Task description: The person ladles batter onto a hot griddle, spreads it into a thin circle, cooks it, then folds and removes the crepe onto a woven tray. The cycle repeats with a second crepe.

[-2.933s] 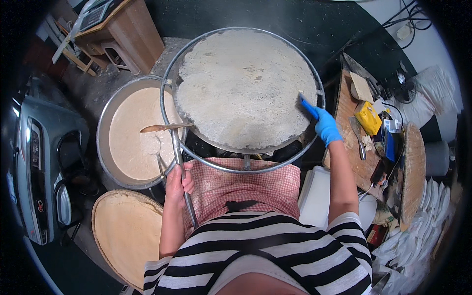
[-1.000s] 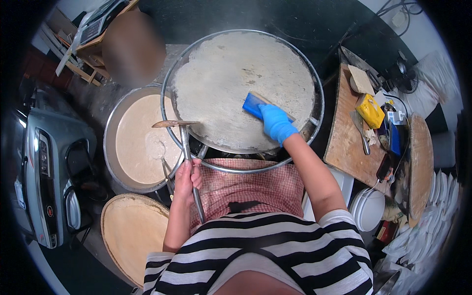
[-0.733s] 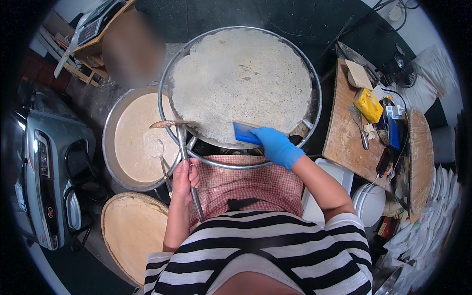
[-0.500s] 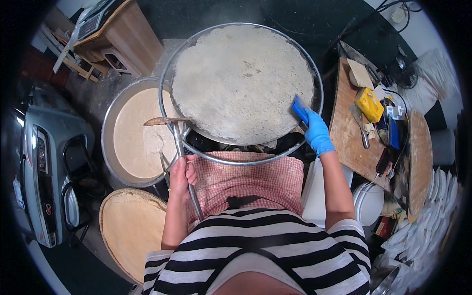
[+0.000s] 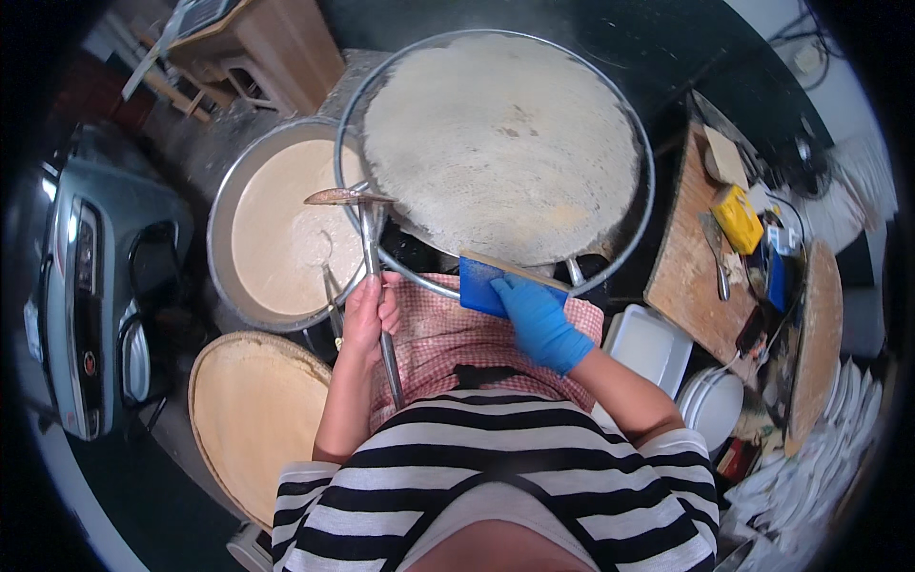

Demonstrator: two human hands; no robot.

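My left hand (image 5: pixel 372 315) grips a metal rod (image 5: pixel 372 243) topped by a wooden crosspiece (image 5: pixel 331 196), near the griddle ring's left side. In my right hand (image 5: pixel 536 319), gloved in blue, is a blue scraper (image 5: pixel 479 291) with a pale edge, low over the near rim of the metal ring (image 5: pixel 620 267). Inside this ring lies a big round griddle (image 5: pixel 500 129), coated whitish with darker patches and a faint yellowish spot. A metal pot (image 5: pixel 223 238) of pale batter (image 5: pixel 276 210), with a handled utensil dipped in it, stands to the left. Below me is a checked apron (image 5: pixel 429 343).
A round board of pale sheets (image 5: pixel 253 419) is at lower left, a machine (image 5: pixel 81 286) beyond. A wooden desk (image 5: pixel 286 48) stands at back left. At right are a cluttered board (image 5: pixel 681 286), yellow pack (image 5: pixel 736 217), white tub (image 5: pixel 648 348) and bagged stacks (image 5: pixel 815 467).
My right hand has swept between the griddle's right side and its near edge, now lower with the scraper. My left hand keeps its grip. The griddle appears higher and further right in view.
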